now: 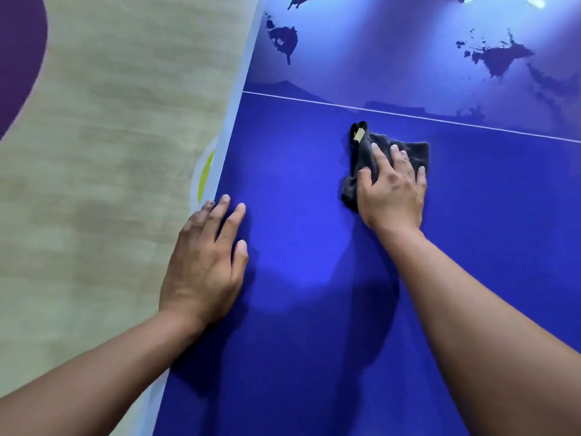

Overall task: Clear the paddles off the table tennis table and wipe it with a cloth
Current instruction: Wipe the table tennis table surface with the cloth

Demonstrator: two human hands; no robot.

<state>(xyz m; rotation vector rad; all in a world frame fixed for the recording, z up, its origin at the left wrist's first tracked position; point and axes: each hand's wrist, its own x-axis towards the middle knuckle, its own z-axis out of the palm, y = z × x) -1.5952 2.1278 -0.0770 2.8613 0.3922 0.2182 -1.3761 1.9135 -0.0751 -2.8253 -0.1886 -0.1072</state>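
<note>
Left hand: your left hand (204, 262) lies flat on the near left edge of the table tennis table (298, 309), fingers relaxed and apart, holding nothing.
Right hand: farther in and to the right, your right hand (393, 190) presses palm-down on the cloth (361, 155), fingers straight and spread, not curled round it.
Cloth: dark grey and crumpled, it lies on the blue top, showing left of and beyond your fingers, just short of the white line (408, 116).
Relation: the cloth is under your right hand, well apart from the left; the line runs crosswise ahead of it.
Far surface: past the line, a paler sheen with dark blotches (503, 56); wet or dirty, you cannot tell.
Paddles: none in view.
Next: probably push forward across the line.
</note>
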